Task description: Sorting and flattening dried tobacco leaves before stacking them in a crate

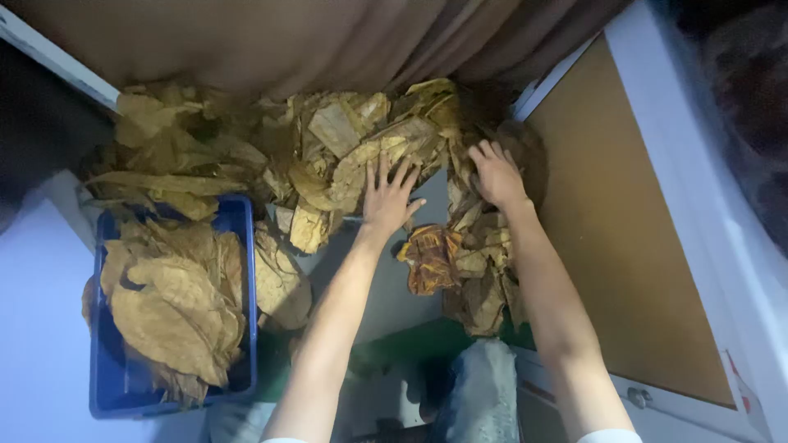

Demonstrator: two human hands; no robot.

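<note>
Here the left hand and right hand, fingers spread wide, press flat on the dried leaf pile beside a blue crate.

Big leaf pile heaped at back, under hanging curtain. Crate set front-left, stacked leaves laid inside it. Left hand pressed flat on pile's front edge, right hand placed just right of it. Smaller leaf heap spread between forearms. Board laid along right side.
</note>
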